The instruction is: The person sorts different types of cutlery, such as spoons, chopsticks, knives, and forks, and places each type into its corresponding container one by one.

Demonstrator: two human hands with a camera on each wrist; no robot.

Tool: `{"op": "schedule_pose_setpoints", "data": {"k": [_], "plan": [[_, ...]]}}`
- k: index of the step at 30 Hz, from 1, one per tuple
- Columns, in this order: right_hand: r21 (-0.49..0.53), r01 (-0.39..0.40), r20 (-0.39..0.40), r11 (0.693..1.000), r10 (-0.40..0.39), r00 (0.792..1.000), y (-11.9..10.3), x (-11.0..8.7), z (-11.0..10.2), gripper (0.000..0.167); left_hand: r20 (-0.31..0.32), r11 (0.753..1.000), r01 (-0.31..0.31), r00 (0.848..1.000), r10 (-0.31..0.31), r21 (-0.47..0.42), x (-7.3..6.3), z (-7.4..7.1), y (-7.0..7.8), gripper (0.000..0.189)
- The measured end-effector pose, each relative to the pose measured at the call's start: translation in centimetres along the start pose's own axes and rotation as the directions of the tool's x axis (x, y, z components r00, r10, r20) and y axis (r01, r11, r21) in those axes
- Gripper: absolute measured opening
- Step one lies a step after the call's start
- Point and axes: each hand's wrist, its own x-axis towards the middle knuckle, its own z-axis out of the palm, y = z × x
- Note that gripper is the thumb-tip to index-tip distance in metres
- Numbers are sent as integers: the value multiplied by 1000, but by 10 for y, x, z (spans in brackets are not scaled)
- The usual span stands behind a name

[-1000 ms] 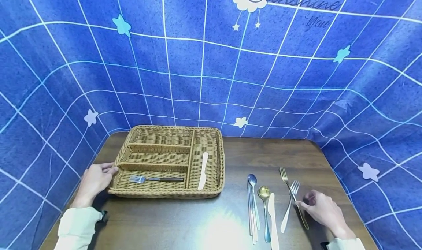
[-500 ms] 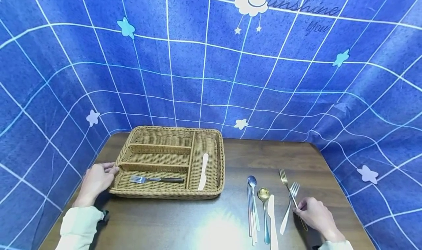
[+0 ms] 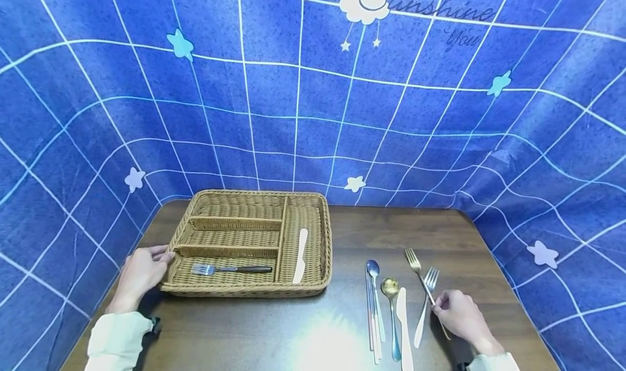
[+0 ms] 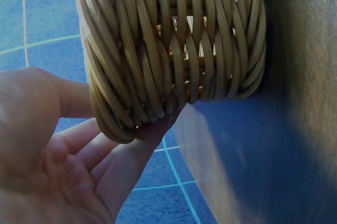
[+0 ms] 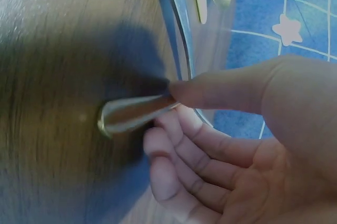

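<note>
My left hand (image 3: 144,270) grips the left end of a wicker cutlery tray (image 3: 244,290). In the left wrist view, the thumb and fingers lie on either side of its woven rim (image 4: 113,76). At the right, my right hand (image 3: 459,314) pinches the handle of a gold fork (image 3: 419,273) between thumb and fingers. That handle's looped-looking end (image 5: 131,114) sticks out past the fingertips in the right wrist view. Crossing the gold fork is a silver fork (image 3: 423,322). Inside the tray lie a dark-handled fork (image 3: 254,269) in the front compartment and a pale knife (image 3: 300,257) in the right one.
Left of the forks are another pale knife (image 3: 404,322), a gold-bowled spoon (image 3: 390,288), a dark-bowled spoon (image 3: 373,268) and thin chopsticks (image 3: 370,311). A blue patterned cloth (image 3: 313,115) walls the wooden table (image 3: 244,333) at the back and sides.
My right hand has moved onto the gold fork's handle and taken hold of it. Both crossed forks have shifted slightly left. My left hand has stayed on the tray.
</note>
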Motion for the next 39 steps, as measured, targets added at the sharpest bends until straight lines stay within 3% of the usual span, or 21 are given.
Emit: {"op": "schedule_pose_setpoints", "data": {"k": [14, 31, 39], "plan": [[72, 8, 10, 997, -9, 1000, -5, 2, -5, 15, -5, 1000, 18, 1000, -18, -12, -2, 0, 1, 42], [146, 24, -59, 989, -15, 998, -9, 9, -9, 3, -9, 1000, 24, 1000, -24, -2, 0, 1, 2, 43], [150, 37, -76, 988, -26, 997, -13, 14, -10, 5, -9, 1000, 20, 1000, -20, -2, 0, 0, 3, 43]]}}
